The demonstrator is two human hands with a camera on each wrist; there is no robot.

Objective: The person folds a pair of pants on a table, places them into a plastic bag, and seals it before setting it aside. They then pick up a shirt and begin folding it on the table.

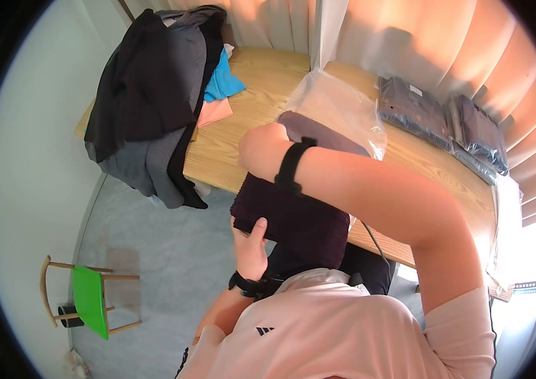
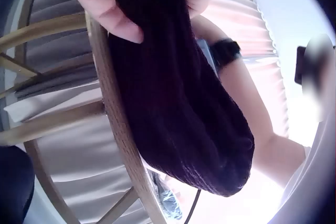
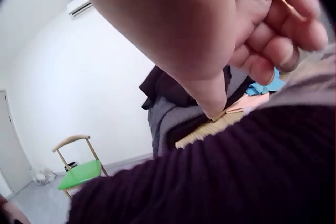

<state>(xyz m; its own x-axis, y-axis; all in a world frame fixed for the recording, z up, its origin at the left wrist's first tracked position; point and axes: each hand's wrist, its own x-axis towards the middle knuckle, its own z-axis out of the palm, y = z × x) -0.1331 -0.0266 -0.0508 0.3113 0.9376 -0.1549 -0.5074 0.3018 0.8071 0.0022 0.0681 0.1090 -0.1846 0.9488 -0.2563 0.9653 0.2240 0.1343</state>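
Observation:
A folded dark purple cloth [image 1: 299, 221] with a ribbed texture hangs at the table's front edge, before the person's body. My left hand [image 1: 252, 249] grips its left side, thumb on the near face; in the left wrist view the cloth [image 2: 173, 98] droops from that hand. Above the cloth's far edge is my right hand [image 1: 260, 144], its fingers loosely bent with nothing seen between them in the right wrist view. Just beyond it, a greyish-mauve folded cloth [image 1: 325, 131] lies on the table by a clear plastic bag [image 1: 337, 95].
A heap of dark and grey clothes [image 1: 148, 95] hangs over the left end of the wooden table [image 1: 268, 69], beside blue cloth [image 1: 222, 79] and pink cloth [image 1: 215, 112]. Bagged folded garments [image 1: 414, 108] lie at the back right. A green-seated chair [image 1: 91, 300] stands on the floor.

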